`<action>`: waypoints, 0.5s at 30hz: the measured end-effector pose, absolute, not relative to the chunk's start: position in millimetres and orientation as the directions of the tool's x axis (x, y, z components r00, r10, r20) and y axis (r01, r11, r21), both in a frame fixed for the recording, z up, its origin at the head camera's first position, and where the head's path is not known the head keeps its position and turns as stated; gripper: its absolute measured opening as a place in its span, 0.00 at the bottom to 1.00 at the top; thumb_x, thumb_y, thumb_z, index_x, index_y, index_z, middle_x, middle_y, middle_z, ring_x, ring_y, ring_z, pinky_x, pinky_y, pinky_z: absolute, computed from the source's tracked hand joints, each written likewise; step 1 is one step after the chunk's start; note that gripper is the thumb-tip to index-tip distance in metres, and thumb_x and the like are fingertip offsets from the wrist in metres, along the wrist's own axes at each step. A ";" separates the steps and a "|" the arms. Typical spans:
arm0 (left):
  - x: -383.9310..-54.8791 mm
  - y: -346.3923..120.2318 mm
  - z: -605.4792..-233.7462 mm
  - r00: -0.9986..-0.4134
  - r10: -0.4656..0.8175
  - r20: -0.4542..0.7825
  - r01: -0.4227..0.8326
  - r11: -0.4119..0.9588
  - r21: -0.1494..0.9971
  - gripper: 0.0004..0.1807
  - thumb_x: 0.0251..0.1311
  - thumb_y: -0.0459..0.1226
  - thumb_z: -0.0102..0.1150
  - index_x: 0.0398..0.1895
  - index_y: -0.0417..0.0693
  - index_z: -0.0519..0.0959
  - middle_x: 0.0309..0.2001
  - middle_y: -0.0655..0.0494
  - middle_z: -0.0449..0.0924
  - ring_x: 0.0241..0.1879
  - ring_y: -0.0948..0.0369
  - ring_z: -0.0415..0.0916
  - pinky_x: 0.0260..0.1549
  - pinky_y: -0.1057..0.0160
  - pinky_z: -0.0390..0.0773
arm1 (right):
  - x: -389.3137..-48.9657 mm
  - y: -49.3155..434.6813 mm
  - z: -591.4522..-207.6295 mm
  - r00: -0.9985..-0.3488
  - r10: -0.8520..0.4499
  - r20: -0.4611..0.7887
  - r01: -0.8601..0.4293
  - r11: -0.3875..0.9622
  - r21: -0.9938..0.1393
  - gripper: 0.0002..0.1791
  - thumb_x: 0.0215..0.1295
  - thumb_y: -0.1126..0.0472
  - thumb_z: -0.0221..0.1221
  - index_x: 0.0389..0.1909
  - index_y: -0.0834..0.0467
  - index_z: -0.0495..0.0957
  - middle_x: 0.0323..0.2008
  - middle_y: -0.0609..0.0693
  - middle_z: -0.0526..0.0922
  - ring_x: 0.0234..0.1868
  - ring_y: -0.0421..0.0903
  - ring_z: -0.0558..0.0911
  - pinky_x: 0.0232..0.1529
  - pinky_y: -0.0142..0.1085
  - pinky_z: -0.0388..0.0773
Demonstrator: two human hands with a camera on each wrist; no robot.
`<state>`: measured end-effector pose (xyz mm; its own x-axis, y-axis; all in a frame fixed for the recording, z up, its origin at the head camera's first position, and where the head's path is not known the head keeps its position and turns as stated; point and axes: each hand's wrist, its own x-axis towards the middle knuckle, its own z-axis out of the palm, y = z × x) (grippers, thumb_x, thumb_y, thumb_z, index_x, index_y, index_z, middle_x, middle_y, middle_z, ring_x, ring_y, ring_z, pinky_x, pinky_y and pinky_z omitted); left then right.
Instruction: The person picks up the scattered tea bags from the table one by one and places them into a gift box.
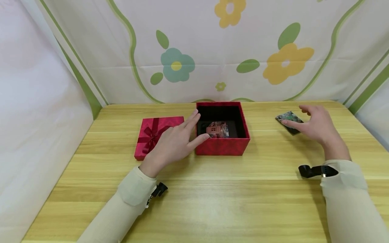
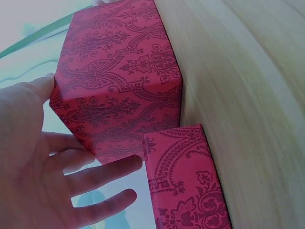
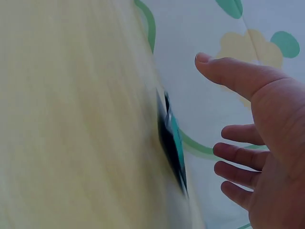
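A red patterned box stands uncovered, its inside black. On its floor lies a small item printed with a reddish window design. My left hand is at the box's left side, fingers extended and thumb over the front rim. In the left wrist view, the thumb tip is right at an edge of the box, with the fingers spread. On the right, a small flat dark packet with green print lies on the table. My right hand hovers close to it, thumb apart from loosely bent fingers, holding nothing.
Left of the box is its red lid with a dark red ribbon bow, partly behind my left hand. Beneath everything is a wood-grain table. A white floral curtain hangs along the table's back edge.
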<state>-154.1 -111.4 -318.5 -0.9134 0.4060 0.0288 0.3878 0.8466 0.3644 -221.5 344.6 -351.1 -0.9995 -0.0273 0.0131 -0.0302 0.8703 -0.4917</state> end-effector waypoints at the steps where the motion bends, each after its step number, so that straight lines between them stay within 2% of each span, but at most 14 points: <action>1: -154.1 -111.5 -318.6 -0.913 0.407 0.030 0.389 0.845 0.366 0.46 0.77 0.67 0.45 0.88 0.57 0.47 0.88 0.62 0.44 0.13 0.62 0.48 0.16 0.65 0.54 | -222.1 346.2 -352.9 -1.000 -0.027 0.005 -0.026 0.873 -0.486 0.59 0.68 0.33 0.65 0.80 0.74 0.54 0.73 0.81 0.58 0.72 0.78 0.57 0.65 0.71 0.61; 8: -154.1 -111.7 -319.2 -0.913 0.407 0.033 0.390 0.843 0.370 0.47 0.76 0.67 0.45 0.88 0.57 0.48 0.88 0.62 0.44 0.13 0.62 0.48 0.16 0.65 0.54 | -227.2 352.3 -364.0 -0.999 -0.037 -0.035 -0.015 0.873 -0.487 0.60 0.68 0.32 0.65 0.80 0.75 0.54 0.73 0.82 0.60 0.72 0.79 0.59 0.67 0.73 0.61; 15: -154.1 -111.3 -319.9 -0.914 0.404 0.036 0.389 0.848 0.361 0.47 0.76 0.66 0.46 0.88 0.56 0.49 0.88 0.62 0.44 0.13 0.63 0.48 0.16 0.65 0.54 | -227.4 358.7 -370.7 -0.996 -0.011 -0.093 0.033 0.886 -0.463 0.65 0.67 0.28 0.63 0.83 0.72 0.47 0.73 0.81 0.58 0.74 0.80 0.51 0.68 0.73 0.56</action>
